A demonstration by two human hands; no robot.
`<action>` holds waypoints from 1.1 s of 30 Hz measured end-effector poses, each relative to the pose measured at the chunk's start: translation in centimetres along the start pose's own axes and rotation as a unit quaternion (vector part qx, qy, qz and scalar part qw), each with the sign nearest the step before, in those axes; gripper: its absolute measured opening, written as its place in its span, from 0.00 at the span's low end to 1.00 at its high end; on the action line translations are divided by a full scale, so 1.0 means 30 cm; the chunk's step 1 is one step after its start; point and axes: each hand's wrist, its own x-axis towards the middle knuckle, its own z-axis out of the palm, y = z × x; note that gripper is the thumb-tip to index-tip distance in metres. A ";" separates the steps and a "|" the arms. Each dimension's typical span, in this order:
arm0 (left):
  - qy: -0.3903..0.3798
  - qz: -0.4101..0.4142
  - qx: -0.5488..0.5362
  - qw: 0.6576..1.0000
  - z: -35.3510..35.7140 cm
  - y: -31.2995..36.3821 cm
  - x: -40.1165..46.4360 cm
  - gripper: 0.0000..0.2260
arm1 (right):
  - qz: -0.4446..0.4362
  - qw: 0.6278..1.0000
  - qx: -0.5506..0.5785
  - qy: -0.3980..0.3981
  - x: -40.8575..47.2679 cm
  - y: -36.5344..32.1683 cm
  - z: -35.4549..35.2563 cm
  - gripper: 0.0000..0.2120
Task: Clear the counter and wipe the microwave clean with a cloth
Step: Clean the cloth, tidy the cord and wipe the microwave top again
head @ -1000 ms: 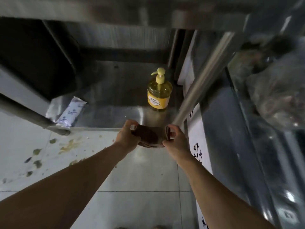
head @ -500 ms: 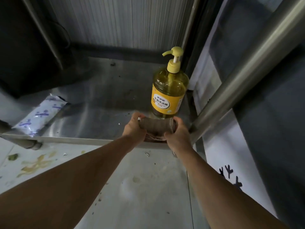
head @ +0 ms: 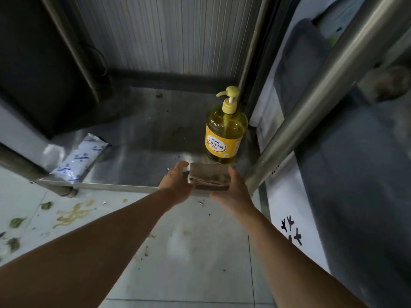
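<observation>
Left hand and right hand grasping folded brown cloth by its ends at shelf front edge, yellow pump bottle just behind, white packet at front-left corner.

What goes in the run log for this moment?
folded brown cloth | between left hand, right hand | low steel shelf

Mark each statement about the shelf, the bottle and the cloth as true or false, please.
1. Both hands, left hand and right hand, hold the folded brown cloth. True.
2. The pump bottle lies on its side. False: it stands upright on the metal shelf.
3. The bottle's pump is red. False: it is yellow.
4. A white printed packet lies at the shelf's left end. True.
</observation>
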 end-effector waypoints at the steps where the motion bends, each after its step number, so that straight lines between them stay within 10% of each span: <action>1: -0.009 0.006 0.014 1.000 -0.035 0.023 -0.046 0.22 | 0.000 1.000 0.000 -0.001 -0.043 -0.029 -0.018 0.41; 11: -0.030 -0.023 -0.087 0.995 -0.414 0.299 -0.535 0.28 | -0.022 0.999 0.008 0.034 -0.517 -0.393 -0.268 0.26; 33: -0.012 0.060 -0.050 0.997 -1.201 0.913 -1.185 0.29 | -0.104 0.988 -0.114 0.033 -1.259 -1.237 -0.926 0.42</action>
